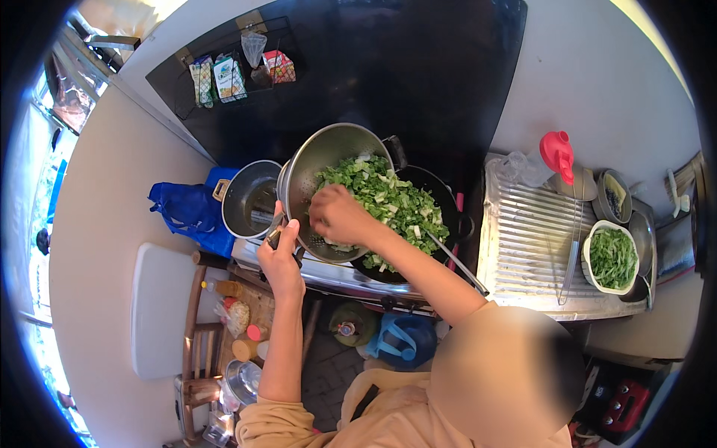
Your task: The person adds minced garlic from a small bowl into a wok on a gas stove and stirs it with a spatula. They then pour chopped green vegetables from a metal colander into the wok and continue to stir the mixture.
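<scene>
My left hand grips the dark handle of a metal colander. The colander is tilted over a black wok on the stove. Chopped leafy greens lie in the colander and spill over its lip into the wok. Inside the colander, my right hand is bent with its fingers curled in near the perforated wall. It is slightly blurred, and its fingertips are hidden, so whether it pinches any greens does not show. A metal utensil leans in the wok, its handle sticking out over the front right rim.
A metal pot stands left of the colander, beside a blue bag. On the ridged metal counter at right are a white bowl of cut greens, tongs and a red-lidded bottle. Below are a gas cylinder and a blue water container.
</scene>
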A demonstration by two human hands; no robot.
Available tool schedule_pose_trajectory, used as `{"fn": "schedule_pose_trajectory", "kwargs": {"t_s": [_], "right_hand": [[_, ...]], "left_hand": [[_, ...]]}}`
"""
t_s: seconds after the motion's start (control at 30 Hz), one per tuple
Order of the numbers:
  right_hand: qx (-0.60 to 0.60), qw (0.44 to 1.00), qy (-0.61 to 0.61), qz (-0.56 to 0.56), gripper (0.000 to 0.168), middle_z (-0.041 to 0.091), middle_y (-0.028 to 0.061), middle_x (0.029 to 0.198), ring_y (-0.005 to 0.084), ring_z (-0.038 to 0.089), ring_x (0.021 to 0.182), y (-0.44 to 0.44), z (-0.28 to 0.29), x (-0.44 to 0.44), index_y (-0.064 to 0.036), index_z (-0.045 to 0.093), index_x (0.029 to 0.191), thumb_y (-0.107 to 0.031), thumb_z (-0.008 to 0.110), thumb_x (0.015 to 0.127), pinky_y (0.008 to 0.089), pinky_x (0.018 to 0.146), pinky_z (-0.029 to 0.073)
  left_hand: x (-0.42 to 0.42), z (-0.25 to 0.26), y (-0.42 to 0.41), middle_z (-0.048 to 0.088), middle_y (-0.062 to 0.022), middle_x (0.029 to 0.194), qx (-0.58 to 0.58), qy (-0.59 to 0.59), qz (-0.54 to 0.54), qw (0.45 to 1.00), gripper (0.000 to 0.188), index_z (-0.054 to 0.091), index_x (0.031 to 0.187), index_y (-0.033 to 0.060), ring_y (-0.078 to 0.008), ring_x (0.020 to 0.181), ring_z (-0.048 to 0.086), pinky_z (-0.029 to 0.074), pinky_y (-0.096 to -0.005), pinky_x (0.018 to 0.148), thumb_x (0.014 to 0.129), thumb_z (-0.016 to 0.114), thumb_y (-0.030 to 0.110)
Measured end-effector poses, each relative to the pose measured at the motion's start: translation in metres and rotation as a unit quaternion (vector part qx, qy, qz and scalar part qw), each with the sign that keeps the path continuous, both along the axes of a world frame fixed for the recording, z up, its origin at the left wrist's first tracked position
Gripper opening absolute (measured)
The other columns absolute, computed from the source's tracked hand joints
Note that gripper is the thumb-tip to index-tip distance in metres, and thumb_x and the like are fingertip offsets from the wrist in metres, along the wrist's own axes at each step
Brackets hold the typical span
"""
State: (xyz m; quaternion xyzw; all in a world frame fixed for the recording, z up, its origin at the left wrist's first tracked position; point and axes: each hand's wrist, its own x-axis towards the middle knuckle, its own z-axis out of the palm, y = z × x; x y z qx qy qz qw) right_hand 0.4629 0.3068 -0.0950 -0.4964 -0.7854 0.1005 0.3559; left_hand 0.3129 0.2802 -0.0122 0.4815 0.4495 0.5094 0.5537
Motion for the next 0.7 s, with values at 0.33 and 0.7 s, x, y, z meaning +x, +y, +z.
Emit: {"fn": "schedule_pose_trajectory", "kwargs": {"t_s": [0.33, 0.7], "right_hand": [[-0.065, 0.966, -0.121, -0.218, 0.062, 0.044, 0.0166, 0.137, 0.0329, 0.039, 0.13, -0.027, 0.002, 0.006, -0.021, 0.058, 0.124, -0.035, 0.078, 0.068, 0.0606, 0.097, 0.035], [-0.041, 0.98, 0.064, -0.186, 0.05, 0.053, 0.0095, 0.115, 0.0309, 0.051, 0.107, -0.037, -0.03, 0.044, -0.008, 0.06, 0.107, 0.006, 0.068, 0.06, 0.0391, 0.091, 0.046]], "left_hand": [[0.0, -0.006, -0.002, 0.063, -0.0039, 0.106, 0.019, 0.083, 0.001, 0.996, 0.049, 0.052, 0.135, -0.0026, -0.0084, 0.085, 0.051, 0.042, -0.0234, 0.082, 0.088, 0.063, 0.008], [0.005, -0.01, -0.005, 0.065, -0.0114, 0.118, 0.052, 0.124, 0.004, 0.991, 0.049, 0.052, 0.134, -0.0022, -0.0108, 0.097, 0.058, 0.045, -0.026, 0.088, 0.088, 0.065, 0.009]]}}
